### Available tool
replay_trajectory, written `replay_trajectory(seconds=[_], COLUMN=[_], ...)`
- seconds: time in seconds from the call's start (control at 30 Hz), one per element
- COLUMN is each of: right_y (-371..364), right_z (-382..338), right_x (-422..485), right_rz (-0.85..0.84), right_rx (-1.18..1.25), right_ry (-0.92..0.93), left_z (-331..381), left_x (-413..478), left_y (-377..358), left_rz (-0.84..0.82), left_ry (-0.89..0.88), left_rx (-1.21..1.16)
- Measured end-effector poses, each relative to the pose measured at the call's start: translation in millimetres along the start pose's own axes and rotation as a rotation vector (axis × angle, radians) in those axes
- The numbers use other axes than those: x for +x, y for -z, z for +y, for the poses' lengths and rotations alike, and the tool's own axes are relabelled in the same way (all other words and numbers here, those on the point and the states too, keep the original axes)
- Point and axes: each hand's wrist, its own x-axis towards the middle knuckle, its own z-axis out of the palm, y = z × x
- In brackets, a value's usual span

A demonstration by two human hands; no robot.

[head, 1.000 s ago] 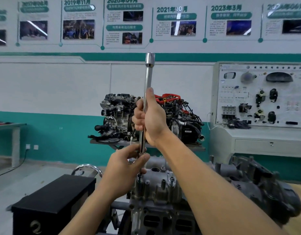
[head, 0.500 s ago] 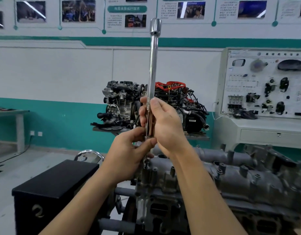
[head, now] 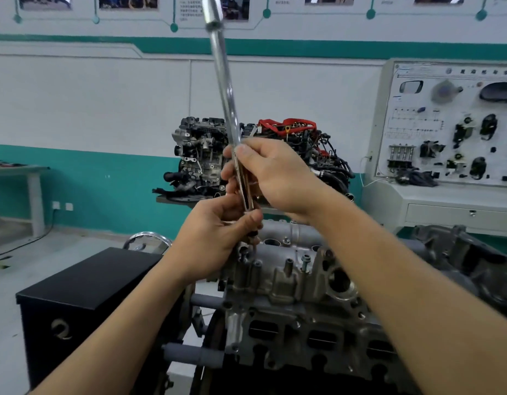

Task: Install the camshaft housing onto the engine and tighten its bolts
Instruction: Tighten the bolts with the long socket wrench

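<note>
Right grip (head: pixel 272 178) curled round the lower shaft of a long chrome socket wrench (head: pixel 222 81), thumb laid up along it; left grip (head: pixel 215 238) just beneath, touching the right, pinching the wrench's bottom end between thumb and fingers; wrench close to upright, top leaning a little left, socket head up at the frame's upper edge; dark tip peeking out under the left thumb, just above the left end of the camshaft housing (head: pixel 289 277); contact with any bolt hidden, cannot tell. Grey cast housing seated on top of the engine (head: pixel 303 337), directly below both grips, right forearm crossing over it; one flanged bolt (head: pixel 305 262) standing upright in the housing, right of the left grip and apart from the wrench. Black box (head: pixel 84 280) to the left of the engine; two display engines (head: pixel 201 158) on a table against the far wall; white training panel (head: pixel 452 124) at right.
</note>
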Motion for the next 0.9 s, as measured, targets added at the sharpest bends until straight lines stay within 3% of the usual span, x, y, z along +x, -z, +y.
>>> replay_trajectory(seconds=[0.1,0.27,0.6,0.9], right_y=[7,-5,1,6], right_z=[-1,8,28,31], right_x=[-2,7,13,9], right_rz=[-0.145,-0.034,0.029,0.039], right_rx=[-0.061,0.169,0.332,0.351], right_ry=[0.008,0.133,0.157,0.158], left_z=[3,8,8,15], left_x=[-2,1,-1,-1], left_y=[2,10,8,1], left_rz=[-0.041,-0.005,-0.002,0.035], left_ry=[-0.010,-0.021,0.076,0.087], left_rx=[0.091,-0.115,-0.161,-0.051])
